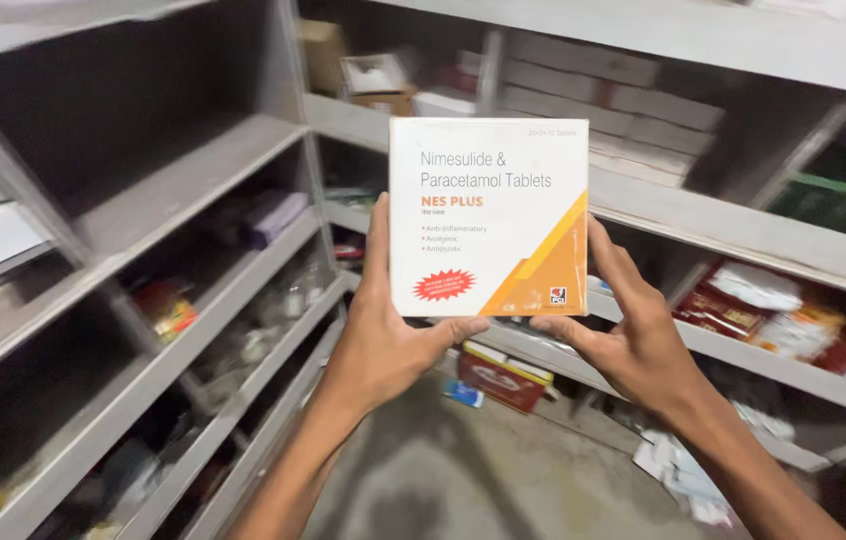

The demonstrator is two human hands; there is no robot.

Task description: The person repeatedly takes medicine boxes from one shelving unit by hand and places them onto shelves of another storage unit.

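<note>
I hold a square white box [488, 215] with an orange corner and a red starburst mark upright in front of me, its printed face towards the camera. My left hand [383, 330] grips its left edge and underside, thumb under the bottom. My right hand [628, 325] grips its right edge and lower corner. Both arms reach up from the bottom of the view.
Grey shelves [193, 180] run along the left and meet more shelves [743, 235] at the back right. They carry packets, cartons [603, 100] and red-and-white pouches [773, 310]. A red-and-white carton [503, 375] and loose papers [683, 470] lie on the grey floor.
</note>
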